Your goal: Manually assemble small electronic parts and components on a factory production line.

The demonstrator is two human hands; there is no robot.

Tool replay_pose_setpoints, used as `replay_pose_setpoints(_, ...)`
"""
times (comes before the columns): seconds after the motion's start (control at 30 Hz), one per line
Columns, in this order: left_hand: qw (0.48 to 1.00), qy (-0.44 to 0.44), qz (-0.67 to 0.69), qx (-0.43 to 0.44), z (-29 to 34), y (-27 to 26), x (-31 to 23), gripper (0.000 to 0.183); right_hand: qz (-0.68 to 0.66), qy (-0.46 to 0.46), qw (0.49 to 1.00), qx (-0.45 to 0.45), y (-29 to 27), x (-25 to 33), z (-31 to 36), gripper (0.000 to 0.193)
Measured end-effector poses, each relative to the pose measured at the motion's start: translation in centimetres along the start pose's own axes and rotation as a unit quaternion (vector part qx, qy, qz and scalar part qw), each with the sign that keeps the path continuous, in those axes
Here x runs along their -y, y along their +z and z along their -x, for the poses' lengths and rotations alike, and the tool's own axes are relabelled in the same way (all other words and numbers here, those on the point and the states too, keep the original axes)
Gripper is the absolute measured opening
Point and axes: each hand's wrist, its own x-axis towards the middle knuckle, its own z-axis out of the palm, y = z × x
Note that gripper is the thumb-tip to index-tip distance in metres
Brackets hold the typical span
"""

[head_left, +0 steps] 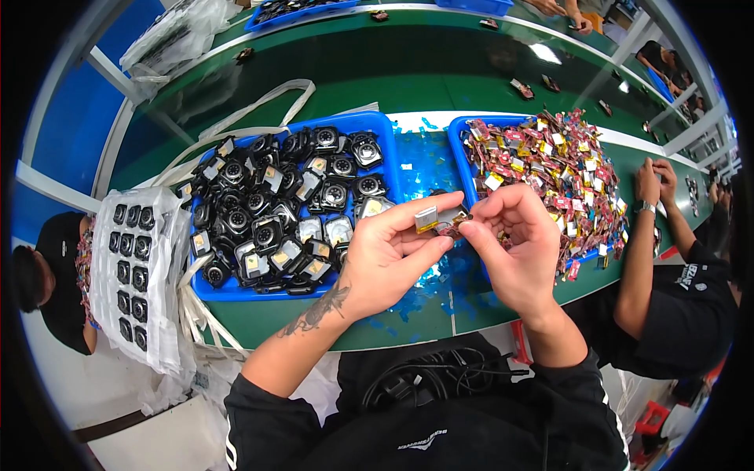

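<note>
Between my hands, above the gap between two blue trays, is a small silver battery [426, 217] with a yellow edge, joined to a small reddish circuit board [448, 231]. My left hand [386, 255] is closed round this piece, the battery by its index finger and the thumb below. The thumb and index finger of my right hand [518, 247] pinch the board's right end. Something dark shows behind the piece, partly hidden by my fingers. The left blue tray [389, 149] holds a heap of black smartwatch bodies [267, 231]. Red-and-yellow circuit pieces [542, 169] fill the right blue tray [458, 157].
Blue film scraps [424, 169] litter the green table [408, 326]. White packing with rows of watch bodies [141, 275] stands at the left. Beyond the trays runs a green conveyor [408, 67] carrying scattered small parts. A co-worker [660, 290] sits close at the right.
</note>
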Motion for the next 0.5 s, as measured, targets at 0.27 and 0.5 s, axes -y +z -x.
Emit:
replay_pose_setpoints(0.27, 0.999, -0.012, 0.035, -0.011, 0.0, 0.5, -0.5, 0.048, 0.229, -0.110, 0.967, 0.005, 0.4, 0.7, -0.5, 0.026)
replay_pose_setpoints(0.5, 0.993, -0.005, 0.030, -0.118, 0.3, 0.3, 0.3, 0.060, 0.155, -0.049, 0.979, 0.124, 0.8, 1.5, -3.1, 0.034)
